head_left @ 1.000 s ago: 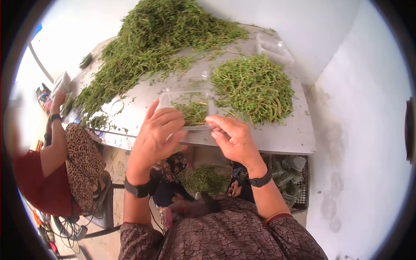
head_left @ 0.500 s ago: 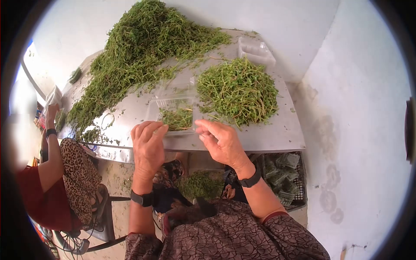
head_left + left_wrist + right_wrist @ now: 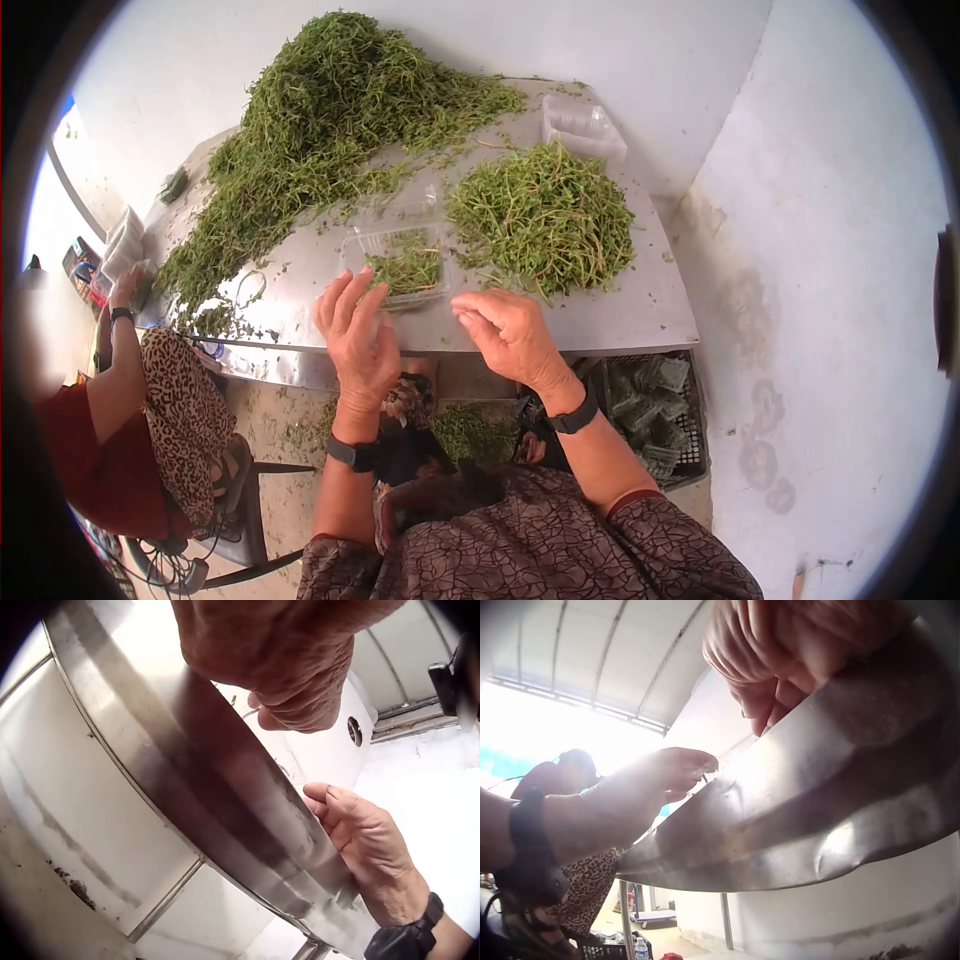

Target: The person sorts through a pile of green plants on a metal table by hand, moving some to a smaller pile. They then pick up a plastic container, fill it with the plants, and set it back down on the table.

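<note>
In the head view a clear plastic container (image 3: 446,272) holding some green stems (image 3: 408,268) lies near the table's front edge, its lid (image 3: 400,208) folded back behind it. The left hand (image 3: 358,340) is raised at the container's front left, fingers spread and loosely bent, holding nothing visible. At the front right, the right hand (image 3: 510,338) has its fingertips close together over the table edge; whether something small is between them cannot be told. A pile of cut stems (image 3: 545,220) lies right of the container. Both wrist views show the hands above the metal table rim (image 3: 780,855).
A large heap of greens (image 3: 340,110) covers the table's back left. Empty clear containers (image 3: 583,128) stand at the back right. Below the table's right side is a black crate (image 3: 690,440) of packed boxes. Another person (image 3: 100,450) sits at the left.
The left hand's fingers have spread apart, and that hand has shifted slightly. The right hand has drawn a little away from the container's corner. The head view has shifted, moving the table leftward in it.
</note>
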Demonstrator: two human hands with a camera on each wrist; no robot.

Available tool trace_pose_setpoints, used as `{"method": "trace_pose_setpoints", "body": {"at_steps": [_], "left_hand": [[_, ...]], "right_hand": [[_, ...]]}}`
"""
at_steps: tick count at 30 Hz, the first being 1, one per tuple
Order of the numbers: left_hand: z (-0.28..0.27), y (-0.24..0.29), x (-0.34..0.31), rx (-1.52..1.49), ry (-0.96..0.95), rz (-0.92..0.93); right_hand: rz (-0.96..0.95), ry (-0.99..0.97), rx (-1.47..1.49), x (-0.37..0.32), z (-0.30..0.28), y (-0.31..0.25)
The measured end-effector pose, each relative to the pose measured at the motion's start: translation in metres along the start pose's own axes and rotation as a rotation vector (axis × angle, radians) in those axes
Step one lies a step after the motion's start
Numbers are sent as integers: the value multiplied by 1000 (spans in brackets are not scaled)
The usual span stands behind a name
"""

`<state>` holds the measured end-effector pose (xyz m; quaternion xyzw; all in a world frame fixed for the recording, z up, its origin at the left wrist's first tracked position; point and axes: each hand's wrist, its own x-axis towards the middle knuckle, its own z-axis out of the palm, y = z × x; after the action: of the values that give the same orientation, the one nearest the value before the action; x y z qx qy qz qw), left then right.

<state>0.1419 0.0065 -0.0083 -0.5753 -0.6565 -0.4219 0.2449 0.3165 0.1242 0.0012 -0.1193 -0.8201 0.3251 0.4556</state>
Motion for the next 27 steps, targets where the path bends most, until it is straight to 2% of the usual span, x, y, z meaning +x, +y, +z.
{"method": "trace_pose_setpoints", "body": {"at_steps": [6, 12, 14, 19, 21, 23, 25, 27], "left_hand": [[-6, 11, 6, -7, 25, 27], [-18, 24, 25, -28, 30, 99], [-22, 25, 29, -67, 4, 98], [-32, 41, 51, -152, -8, 102], [-39, 53, 64, -158, -36, 194], [-53, 60, 72, -176, -70, 247], [-73, 71, 80, -211, -254, 306], [-88, 77, 87, -218, -271, 263]], "right_hand": [[24, 21, 30, -2, -1, 0], [-58, 105, 52, -11, -14, 0], [-61, 233, 30, -17, -24, -1], [73, 310, -77, -28, -59, 8], [179, 411, -19, -32, -66, 13], [204, 413, -32, -36, -70, 17], [238, 405, -18, -39, -71, 19], [193, 354, -82, -39, -72, 20]]}}
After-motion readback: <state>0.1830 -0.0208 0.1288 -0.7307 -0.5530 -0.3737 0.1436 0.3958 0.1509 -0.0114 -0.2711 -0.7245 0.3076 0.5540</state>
